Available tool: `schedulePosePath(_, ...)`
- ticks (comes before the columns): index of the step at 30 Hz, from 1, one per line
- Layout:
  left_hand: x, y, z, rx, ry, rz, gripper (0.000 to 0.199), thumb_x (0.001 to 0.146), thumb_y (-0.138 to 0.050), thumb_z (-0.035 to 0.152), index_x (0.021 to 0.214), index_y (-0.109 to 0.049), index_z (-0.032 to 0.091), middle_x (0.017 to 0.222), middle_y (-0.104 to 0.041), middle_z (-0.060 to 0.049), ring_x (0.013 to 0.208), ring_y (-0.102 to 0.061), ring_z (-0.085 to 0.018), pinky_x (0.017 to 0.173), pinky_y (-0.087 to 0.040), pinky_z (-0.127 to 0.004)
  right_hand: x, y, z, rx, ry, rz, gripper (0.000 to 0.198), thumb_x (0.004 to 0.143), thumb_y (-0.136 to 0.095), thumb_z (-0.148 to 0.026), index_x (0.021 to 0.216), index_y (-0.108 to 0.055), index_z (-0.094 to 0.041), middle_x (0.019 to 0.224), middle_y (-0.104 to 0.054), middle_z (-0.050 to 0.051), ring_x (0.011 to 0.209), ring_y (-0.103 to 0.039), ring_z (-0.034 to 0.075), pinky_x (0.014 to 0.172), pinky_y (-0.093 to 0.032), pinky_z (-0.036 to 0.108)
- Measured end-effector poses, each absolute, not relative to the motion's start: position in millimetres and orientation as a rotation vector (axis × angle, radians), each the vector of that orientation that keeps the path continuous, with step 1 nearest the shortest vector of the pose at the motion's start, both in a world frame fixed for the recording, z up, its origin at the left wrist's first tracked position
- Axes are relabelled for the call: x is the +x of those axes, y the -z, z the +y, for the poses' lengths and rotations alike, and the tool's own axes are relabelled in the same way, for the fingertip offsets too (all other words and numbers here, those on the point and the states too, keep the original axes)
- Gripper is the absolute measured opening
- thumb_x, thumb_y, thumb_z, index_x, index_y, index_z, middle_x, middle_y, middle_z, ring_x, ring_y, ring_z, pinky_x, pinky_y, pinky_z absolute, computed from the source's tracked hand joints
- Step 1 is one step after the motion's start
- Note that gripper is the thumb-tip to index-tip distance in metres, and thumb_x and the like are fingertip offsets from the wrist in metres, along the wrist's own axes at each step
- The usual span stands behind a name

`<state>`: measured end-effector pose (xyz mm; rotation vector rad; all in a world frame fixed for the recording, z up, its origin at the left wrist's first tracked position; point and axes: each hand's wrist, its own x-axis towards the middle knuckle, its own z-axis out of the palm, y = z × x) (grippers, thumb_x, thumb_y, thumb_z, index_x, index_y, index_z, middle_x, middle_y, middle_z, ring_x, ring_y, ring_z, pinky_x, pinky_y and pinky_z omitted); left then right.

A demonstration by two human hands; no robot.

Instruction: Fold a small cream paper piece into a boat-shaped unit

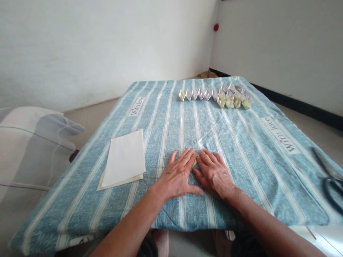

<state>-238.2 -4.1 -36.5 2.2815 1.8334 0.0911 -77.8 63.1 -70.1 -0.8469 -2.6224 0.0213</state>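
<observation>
Folded paper, a small pale cream piece (195, 163), shows only as a sliver here, tucked between and under the fingers, close to the near edge of the surface (163, 135) and around the middle of its width. Both bare hands are right on it! Left hand (179, 175) lies palm down, fingers stretched forward, thumb pointing across toward the right wrist. Right hand (215, 175) is flat too, its fingertips just beside the left's, its thumb by the paper. Neither grip is curled round anything: open, flattened, pressed to the surface. How much paper sits beneath them, we cannot tell.

Over toward the left edge, a plain white rectangular paper sheet (124, 157) lies on a pale yellow paper sheet (138, 177), which peeks out along the near side. And look to the far edge: little folded paper boats, pale yellow and lilac (200, 94), stand in a line that thickens into a cluster near the far right corner. At the right edge, scissors with black handles (332, 179) lie partly out of view.

Beneath it all runs a blue cloth with white stripes (241, 142), bearing printed "With love" labels (280, 137) toward the left and right edges.
</observation>
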Motion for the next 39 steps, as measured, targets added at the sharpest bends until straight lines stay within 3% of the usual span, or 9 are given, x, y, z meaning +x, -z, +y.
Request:
schedulePosePath(7,-239.2,38.2,-1.2,2.246,-0.123,1.862,0.109,0.070,-0.052,0.082,0.149,-0.029,0.010,0.156,-0.030,-0.020,0.147,-0.018,-0.033,0.116,-0.014,-0.058,-77.6,69.7,62.8,-0.849,-0.035,-2.623,0.041,0.096,-0.047,-0.033,0.126,-0.059,-0.008,0.135,-0.058,0.017,0.128,-0.048,0.031,0.105,-0.035,0.050)
schedulePosePath(20,-240.8,38.2,1.5,2.194,-0.097,1.920,0.111,0.066,-0.059,0.080,0.149,-0.029,0.011,0.157,-0.027,-0.019,0.147,-0.016,-0.034,0.116,-0.017,-0.057,-77.5,68.6,63.4,-0.864,-0.055,-2.627,0.040,0.096,-0.045,-0.033,0.125,-0.060,-0.010,0.136,-0.057,0.016,0.129,-0.048,0.031,0.106,-0.035,0.050)
schedulePosePath(24,-242.0,38.2,-3.7,2.224,-0.141,1.972,0.110,0.069,-0.057,0.079,0.150,-0.025,0.012,0.158,-0.023,-0.020,0.147,-0.016,-0.035,0.115,-0.018,-0.059,-77.9,68.9,63.8,-0.866,-0.058,-2.623,0.039,0.096,-0.046,-0.034,0.125,-0.061,-0.011,0.135,-0.058,0.016,0.130,-0.047,0.030,0.106,-0.035,0.050)
schedulePosePath(31,-235.9,36.7,-11.9,2.336,-0.175,1.856,0.104,0.074,-0.051,0.079,0.151,-0.023,0.016,0.155,-0.032,-0.019,0.145,-0.023,-0.034,0.115,-0.014,-0.057,-79.0,70.8,63.0,-0.861,-0.033,-2.618,0.039,0.097,-0.044,-0.033,0.127,-0.059,-0.012,0.135,-0.058,0.015,0.129,-0.048,0.030,0.106,-0.035,0.050)
schedulePosePath(39,-238.2,40.9,-13.7,2.275,-0.099,1.891,0.104,0.075,-0.049,0.080,0.152,-0.022,0.016,0.157,-0.028,-0.017,0.146,-0.022,-0.033,0.115,-0.014,-0.058,-79.1,71.9,61.6,-0.851,0.017,-2.600,0.041,0.097,-0.043,-0.034,0.124,-0.061,-0.009,0.133,-0.060,0.015,0.127,-0.050,0.029,0.104,-0.038,0.049)
